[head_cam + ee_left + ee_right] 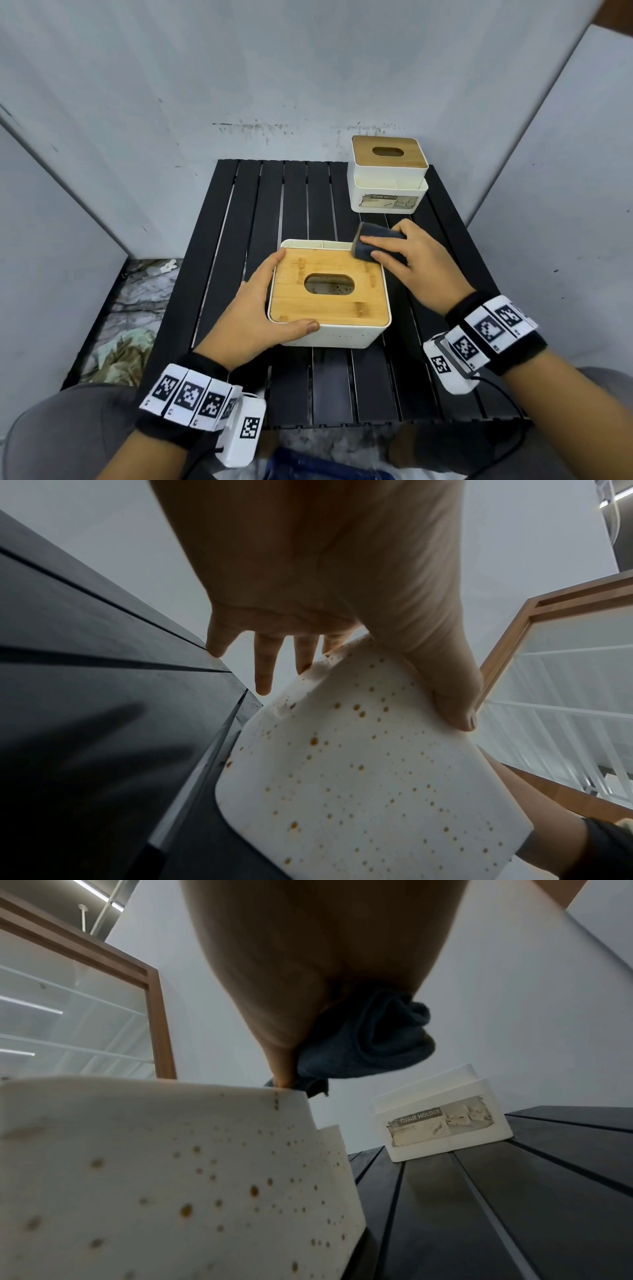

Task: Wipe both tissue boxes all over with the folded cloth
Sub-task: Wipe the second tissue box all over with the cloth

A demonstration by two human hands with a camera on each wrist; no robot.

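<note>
Hands: right hand (418, 270) clamps folded cloth (373, 244) on far-right corner of lid (346, 308) of near tissue box (346, 337); left hand (253, 308), fingers straight, braces its left side. Advice: flat pressure, overlapping strokes across lid, then speckled walls.

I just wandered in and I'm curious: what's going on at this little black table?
A person is cleaning tissue boxes. Their left hand steadies the near tissue box at its corner, while the right hand holds a folded dark cloth against the far right corner of its bamboo lid. The box's white sides show brown spots. A second tissue box stands untouched at the far right of the black slatted table.
</note>
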